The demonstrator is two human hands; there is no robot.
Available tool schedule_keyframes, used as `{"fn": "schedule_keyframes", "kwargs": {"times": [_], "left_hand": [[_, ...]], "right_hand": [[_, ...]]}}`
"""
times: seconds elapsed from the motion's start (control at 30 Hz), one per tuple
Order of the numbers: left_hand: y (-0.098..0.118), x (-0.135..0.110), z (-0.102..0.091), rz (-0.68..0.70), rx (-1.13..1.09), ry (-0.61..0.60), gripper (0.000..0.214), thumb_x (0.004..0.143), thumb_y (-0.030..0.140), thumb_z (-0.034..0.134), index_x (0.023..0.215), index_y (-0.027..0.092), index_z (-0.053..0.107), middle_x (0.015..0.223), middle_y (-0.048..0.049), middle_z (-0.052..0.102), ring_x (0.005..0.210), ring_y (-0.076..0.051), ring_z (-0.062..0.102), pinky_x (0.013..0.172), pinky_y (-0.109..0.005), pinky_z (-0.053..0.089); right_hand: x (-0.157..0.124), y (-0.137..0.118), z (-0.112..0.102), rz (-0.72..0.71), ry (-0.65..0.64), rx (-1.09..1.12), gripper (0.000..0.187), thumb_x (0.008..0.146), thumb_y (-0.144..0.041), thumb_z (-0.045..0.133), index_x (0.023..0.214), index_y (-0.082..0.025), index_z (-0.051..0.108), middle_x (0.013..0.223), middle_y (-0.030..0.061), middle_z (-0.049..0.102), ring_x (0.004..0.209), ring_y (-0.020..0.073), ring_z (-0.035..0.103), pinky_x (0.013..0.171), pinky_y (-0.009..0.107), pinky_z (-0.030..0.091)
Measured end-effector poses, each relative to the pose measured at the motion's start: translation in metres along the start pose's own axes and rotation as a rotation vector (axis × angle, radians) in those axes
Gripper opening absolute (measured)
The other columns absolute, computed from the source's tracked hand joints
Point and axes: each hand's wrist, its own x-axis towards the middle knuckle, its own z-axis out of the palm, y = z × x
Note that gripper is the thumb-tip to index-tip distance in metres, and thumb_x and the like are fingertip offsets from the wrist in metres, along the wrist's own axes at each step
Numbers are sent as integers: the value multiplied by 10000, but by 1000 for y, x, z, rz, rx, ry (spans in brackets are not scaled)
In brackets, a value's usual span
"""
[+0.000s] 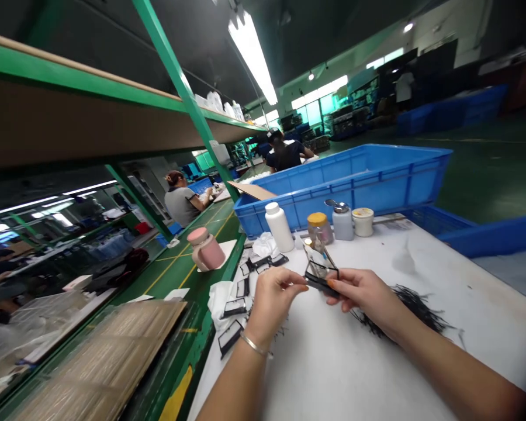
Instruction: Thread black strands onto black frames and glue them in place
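Observation:
My left hand point(274, 297) and my right hand point(363, 292) meet over the white table point(342, 362), both pinching a small black rectangular frame piece point(319, 273) with a clear, shiny panel that sticks upward. Fingers of both hands are closed on it, the left from the left side and the right from the right. A metal bangle sits on my left wrist. Several similar black frames point(239, 307) lie scattered left of my left hand. A heap of thin black strips point(414, 310) lies behind my right hand.
A pink lidded mug point(206, 248), a white bottle point(279, 227), a yellow-capped jar point(319, 228), a pump bottle point(342, 221) and a white tub point(362, 222) stand before a big blue crate point(355, 181). White cloths point(219, 295) lie nearby. Two other people sit further along the green bench.

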Motion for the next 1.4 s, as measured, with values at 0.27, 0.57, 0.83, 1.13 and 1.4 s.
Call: {"fn": "schedule_keyframes", "kwargs": {"times": [0.27,0.57,0.83,1.13,1.4], "left_hand": [[-7,-3,0,8,-14,-33,100,781,121,695,764,214,727,816,2,676,791,-145,599,665,-226,444],[-9,-8,9,193,234,-52,123,839,110,653,815,222,699,846,1,683,855,-170,585,774,-287,430],[-7,-8,11,202,280,-59,121,823,103,672,804,220,695,818,11,675,830,-163,577,748,-289,419],[-7,-9,12,149,287,-84,115,822,119,664,814,226,707,821,-1,674,801,-169,565,708,-283,425],[-2,-10,14,200,283,-76,122,830,106,654,814,220,697,829,-3,670,830,-172,577,745,-298,431]], "right_hand": [[-3,-5,5,5,-1,-17,312,790,-411,658,886,-115,635,732,43,678,596,102,649,518,166,481],[-5,-2,6,-17,-55,5,239,813,-347,638,875,-117,636,817,46,668,701,142,696,532,168,502],[-4,0,11,9,-36,62,178,831,-294,607,908,-133,613,931,39,638,716,145,713,497,145,485],[-6,1,14,-34,-21,29,220,770,-310,673,873,-123,618,782,21,637,645,111,664,530,177,503],[-7,2,20,-61,43,13,218,709,-289,718,791,-123,603,765,1,606,578,89,611,538,206,495]]}}
